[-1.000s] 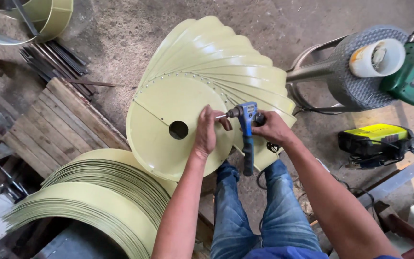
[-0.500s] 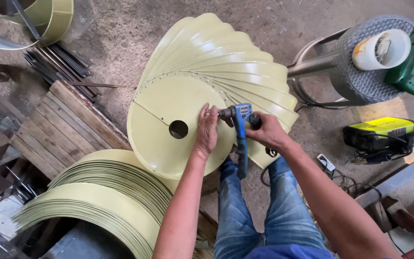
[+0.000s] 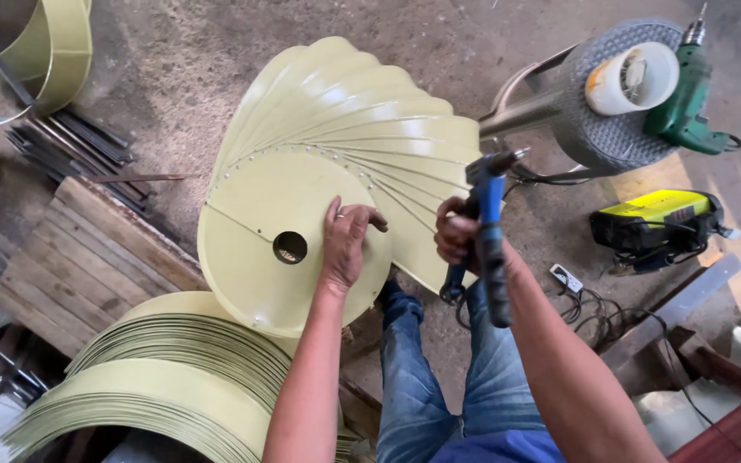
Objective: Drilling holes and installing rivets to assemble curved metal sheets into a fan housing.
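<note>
hands [image 3: 346, 240] on smooth round disc [image 3: 259, 214]

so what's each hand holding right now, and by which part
The right hand grips a blue riveting tool by its handles. The left hand holds nothing; it lies flat on the pale green disc.

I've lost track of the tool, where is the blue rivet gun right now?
In the head view, right of centre: the blue rivet gun is in the right hand, lifted off the pale green disc where the left hand rests.
</note>
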